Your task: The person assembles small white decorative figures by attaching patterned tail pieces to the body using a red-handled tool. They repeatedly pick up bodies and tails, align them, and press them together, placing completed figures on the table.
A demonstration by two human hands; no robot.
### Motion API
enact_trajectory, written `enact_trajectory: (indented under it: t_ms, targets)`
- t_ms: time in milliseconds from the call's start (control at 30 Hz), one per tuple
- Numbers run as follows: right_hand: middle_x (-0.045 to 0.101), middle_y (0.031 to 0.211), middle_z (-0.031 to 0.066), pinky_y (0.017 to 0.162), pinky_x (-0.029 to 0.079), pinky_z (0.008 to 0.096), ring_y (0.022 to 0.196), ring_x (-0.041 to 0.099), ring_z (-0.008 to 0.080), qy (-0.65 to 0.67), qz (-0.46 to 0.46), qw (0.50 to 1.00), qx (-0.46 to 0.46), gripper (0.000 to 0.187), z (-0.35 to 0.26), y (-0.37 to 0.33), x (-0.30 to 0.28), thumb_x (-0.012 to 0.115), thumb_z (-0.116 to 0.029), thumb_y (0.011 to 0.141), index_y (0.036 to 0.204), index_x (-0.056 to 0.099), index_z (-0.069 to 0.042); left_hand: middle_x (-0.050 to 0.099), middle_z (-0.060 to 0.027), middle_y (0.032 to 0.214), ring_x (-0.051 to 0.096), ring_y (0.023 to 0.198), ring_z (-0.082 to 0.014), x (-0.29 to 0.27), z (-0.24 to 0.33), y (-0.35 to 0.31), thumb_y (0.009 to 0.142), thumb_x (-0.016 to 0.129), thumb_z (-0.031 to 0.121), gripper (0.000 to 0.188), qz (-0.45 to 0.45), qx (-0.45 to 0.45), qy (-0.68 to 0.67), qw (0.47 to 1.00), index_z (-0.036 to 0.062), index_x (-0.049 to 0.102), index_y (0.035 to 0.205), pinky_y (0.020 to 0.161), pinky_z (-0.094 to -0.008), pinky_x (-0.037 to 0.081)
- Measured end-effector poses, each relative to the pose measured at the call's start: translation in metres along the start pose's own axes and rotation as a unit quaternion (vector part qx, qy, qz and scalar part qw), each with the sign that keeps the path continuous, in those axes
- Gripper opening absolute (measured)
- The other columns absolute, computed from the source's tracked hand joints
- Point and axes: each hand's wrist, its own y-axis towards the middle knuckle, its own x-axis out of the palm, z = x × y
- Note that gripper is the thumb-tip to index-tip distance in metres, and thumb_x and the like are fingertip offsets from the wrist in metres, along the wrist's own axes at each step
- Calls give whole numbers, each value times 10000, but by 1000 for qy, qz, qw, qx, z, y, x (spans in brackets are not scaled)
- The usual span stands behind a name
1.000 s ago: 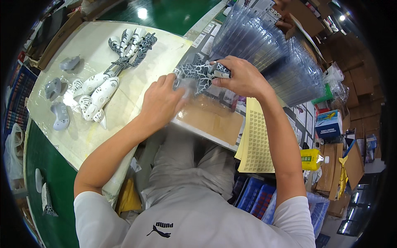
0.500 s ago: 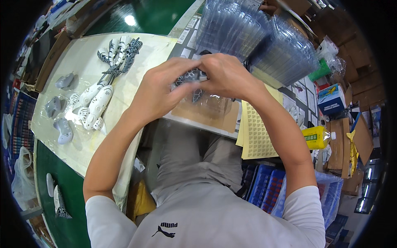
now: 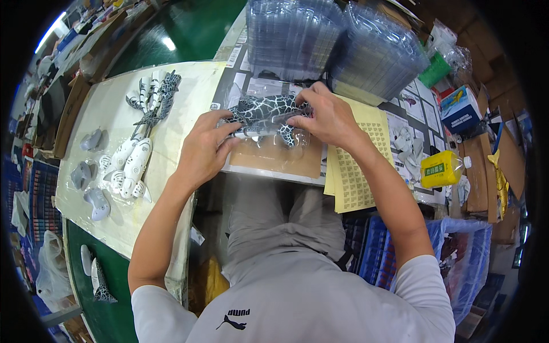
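A dark toy sea animal (image 3: 266, 112) with white crackle lines lies crosswise in front of me, its fin (image 3: 285, 136) pointing my way. Clear plastic packaging (image 3: 260, 146) shows around it. My left hand (image 3: 201, 143) grips the left end, fingers on top and thumb at the near side. At the right end, my right hand (image 3: 327, 118) pinches with thumb and fingers. Whether the fingertips press on the toy or only on the plastic is hard to make out. Beneath lies a brown cardboard piece (image 3: 274, 163).
Stacked clear plastic trays (image 3: 294, 40) rise behind my hands. Yellow label sheets (image 3: 357, 186) lie right of them, near a yellow bottle (image 3: 440, 170). White toy bodies (image 3: 136, 163), patterned tails (image 3: 166, 94) and grey controllers (image 3: 97, 204) rest on the left table.
My hands have moved apart and lowered to opposite ends of the toy, which now shows lengthwise between them. The whole view has shifted slightly.
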Motion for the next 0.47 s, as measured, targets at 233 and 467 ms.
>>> enact_trajectory:
  t_ms: [233, 467]
  targets:
    - [722, 975, 123, 817, 543, 454, 930, 682, 342, -97, 290, 951, -43, 231, 57, 21, -112, 756, -292, 918, 948, 753, -63, 637, -217, 1366, 611, 1261, -417, -33, 43, 36, 857, 812, 134, 442, -22, 16, -12, 1000, 50, 722, 1281, 1059, -449, 505]
    - [777, 1186, 148, 904, 541, 394, 1090, 698, 251, -4, -8, 990, 143, 351, 110, 63, -195, 758, -332, 967, 1202, 799, -74, 674, -209, 1317, 679, 1193, -390, 6, 89, 119, 881, 824, 142, 362, -42, 164, -43, 985, 43, 744, 1220, 1013, -447, 544]
